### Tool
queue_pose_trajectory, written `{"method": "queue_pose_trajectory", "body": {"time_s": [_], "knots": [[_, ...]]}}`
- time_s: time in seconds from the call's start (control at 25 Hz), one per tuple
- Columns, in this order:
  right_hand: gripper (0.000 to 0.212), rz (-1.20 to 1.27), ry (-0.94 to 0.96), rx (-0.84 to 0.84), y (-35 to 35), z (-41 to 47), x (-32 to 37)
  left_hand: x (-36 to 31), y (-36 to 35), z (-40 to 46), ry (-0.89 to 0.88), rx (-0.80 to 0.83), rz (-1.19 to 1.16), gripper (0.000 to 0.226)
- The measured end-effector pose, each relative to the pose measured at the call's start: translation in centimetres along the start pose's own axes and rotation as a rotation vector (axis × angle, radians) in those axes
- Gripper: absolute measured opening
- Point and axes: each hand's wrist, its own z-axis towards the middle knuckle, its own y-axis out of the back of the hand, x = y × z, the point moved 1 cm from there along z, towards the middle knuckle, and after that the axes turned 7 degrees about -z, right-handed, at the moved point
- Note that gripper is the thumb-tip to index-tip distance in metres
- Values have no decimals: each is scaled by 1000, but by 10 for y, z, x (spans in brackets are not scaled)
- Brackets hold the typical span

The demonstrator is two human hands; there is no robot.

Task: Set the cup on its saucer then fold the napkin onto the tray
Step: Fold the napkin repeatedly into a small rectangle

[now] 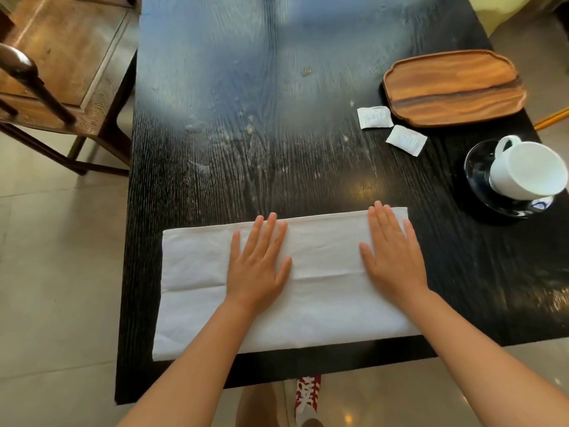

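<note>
A white napkin (323, 266) lies folded into a long rectangle near the front edge of the black table (246, 134). My left hand (257, 263) rests flat on its middle, fingers spread. My right hand (394, 257) presses flat on its right end. The white cup (528, 171) stands on the dark saucer (477, 177) at the right edge of the table. An oval wooden tray (452, 87) with nothing on it sits at the back right.
Two small white sachets (374, 117) (406, 140) lie between the tray and the napkin. A wooden chair (61, 72) stands to the left of the table. My foot in a red and white shoe (308, 392) shows below the table's front edge.
</note>
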Motion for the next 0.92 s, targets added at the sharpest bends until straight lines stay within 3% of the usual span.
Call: {"method": "queue_pose_trajectory", "body": {"time_s": [0.24, 0.36, 0.44, 0.52, 0.56, 0.8, 0.92], "knots": [[67, -20, 11, -15, 0, 1, 2, 78, 28, -14, 317, -62, -26, 67], [66, -18, 9, -29, -2, 1, 3, 55, 31, -15, 551, -233, -111, 66], [66, -13, 11, -35, -3, 1, 4, -1, 18, -26, 354, -227, -143, 67], [66, -11, 16, -38, -4, 1, 3, -56, -9, -52, 77, -63, -56, 69], [66, -9, 19, -39, -4, 1, 3, -66, -19, -64, 37, -6, -2, 72], [64, 21, 26, -53, -5, 0, 2, 46, -2, -119, 254, -28, 3, 78], [60, 23, 33, -54, -4, 0, 2, 64, 5, -125, 265, -8, -17, 81]]}}
